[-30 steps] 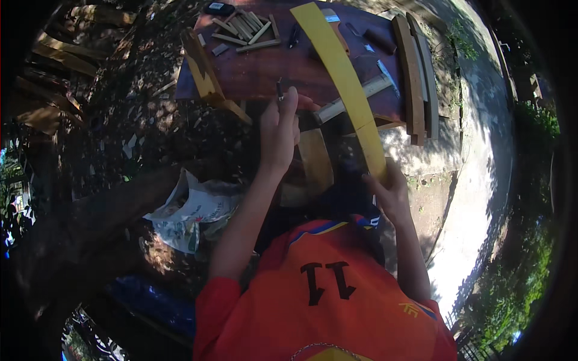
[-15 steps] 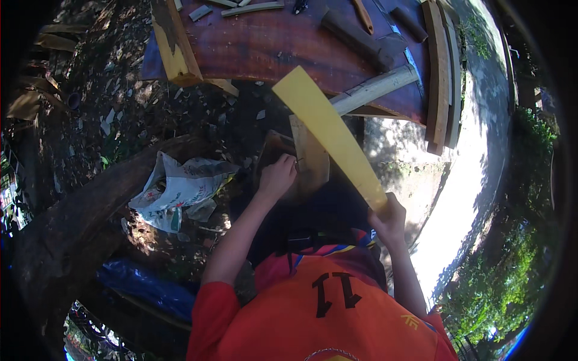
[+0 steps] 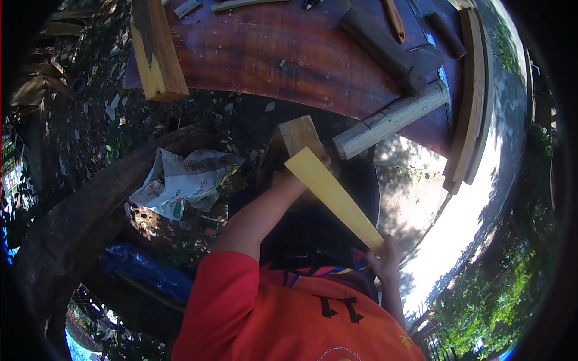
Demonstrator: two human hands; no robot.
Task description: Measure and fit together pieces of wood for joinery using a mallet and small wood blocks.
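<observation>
My right hand [image 3: 385, 257] grips the near end of a flat yellow board [image 3: 336, 201], which slants up and left in front of me. Its far end crosses over my left hand [image 3: 285, 180] and hides most of it. Beyond that end, a short wooden block [image 3: 297, 135] sits tilted, with a darker side on its left. What look like my left fingertips show at the block's right edge, so that hand seems wrapped around it; the rest of the grip is covered by the board.
A reddish-brown tabletop [image 3: 259, 66] spans the far side. On it lie a dark hatchet-like tool [image 3: 385, 54], a pale wooden stick [image 3: 391, 117] jutting over the edge, long planks [image 3: 466, 114] and a thick post [image 3: 158, 66]. At left are a white sack [image 3: 186, 180] and a log [image 3: 90, 210].
My left hand has reached forward and right, under the board's far end. The yellow board has come down and nearer. The block has shifted, and my view has turned slightly.
</observation>
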